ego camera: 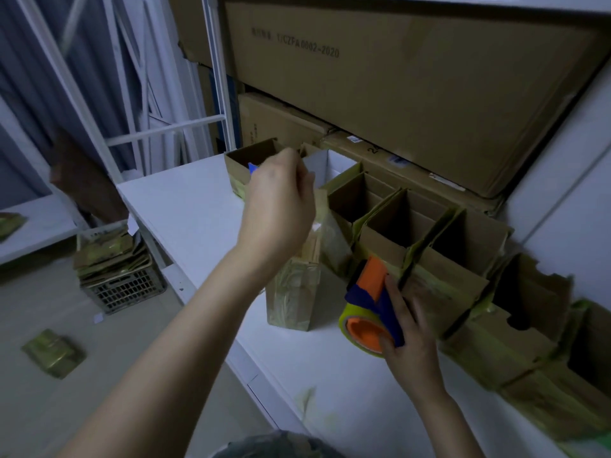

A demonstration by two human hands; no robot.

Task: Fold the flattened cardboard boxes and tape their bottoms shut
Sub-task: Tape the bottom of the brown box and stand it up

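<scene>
Tape dispenser (370, 312) is grasped by right hand (413, 338) fingers; left hand (277, 206) grip cannot be told. Many boxes (413, 239) are folded; flattened stack (105, 256) is left.

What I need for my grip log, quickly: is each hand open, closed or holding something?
Left hand: closed, pinching a small blue object.
Right hand: gripping the tape dispenser.

Open boxes (429, 259) lined the table's (185, 200) far edge before stacked cartons (396, 94); one box (292, 299) stood nearer, a tape dispenser (367, 312) just right, a crate (125, 289) on the floor left.
</scene>
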